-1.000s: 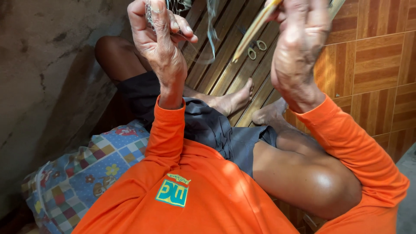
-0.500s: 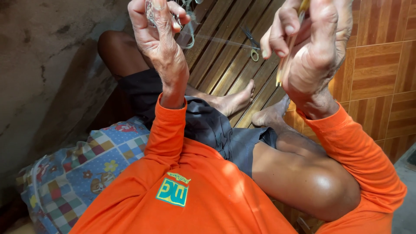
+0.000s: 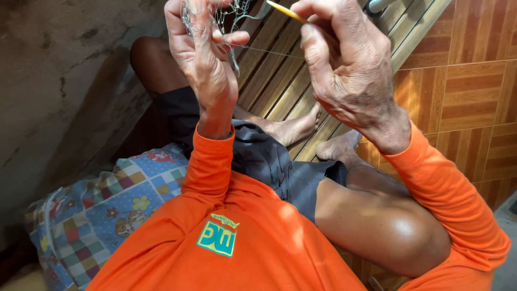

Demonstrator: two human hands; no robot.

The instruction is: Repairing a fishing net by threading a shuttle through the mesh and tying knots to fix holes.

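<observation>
- Netting [image 3: 231,13], fine and pale, bunched in a loose tangle at the top of view, pinched in the left hand [image 3: 202,59]; a single taut strand [image 3: 264,50] running from it across to the right hand [image 3: 350,70].
- Risk, judged from the tension: snapping or slipping of that thin strand if pulled harder, since only fingertip pressure holds it at each end.
- Further risk: snagging of loose mesh loops on the left fingers, given how closely the tangle wraps them; hard to tell which loops are free.

- Slatted wooden bench [image 3: 280,81] below and beyond both hands: long, narrow, worn brown boards with gaps between, gaps likely to swallow anything small dropped.
- Patchwork cushion [image 3: 102,210] down to the left of the left hand: soft cloth, bright squares with small printed figures.
- Tiled floor [image 3: 468,91] out to the right of the right hand: glossy, orange-brown, wood-grain blocks.
- Wall [image 3: 59,81] left of the left hand: rough, stained, grey.

- Left hand: raised, thumb pressed against forefinger, clamped on the netting.
- Right hand: raised just beside it, apart from the left, fingers curled shut around a slim yellow needle [image 3: 285,11], smooth and stick-like, tip pointing up-left toward the mesh.
- Risk with the needle: sliding out of the grip, so little of it being held.
</observation>
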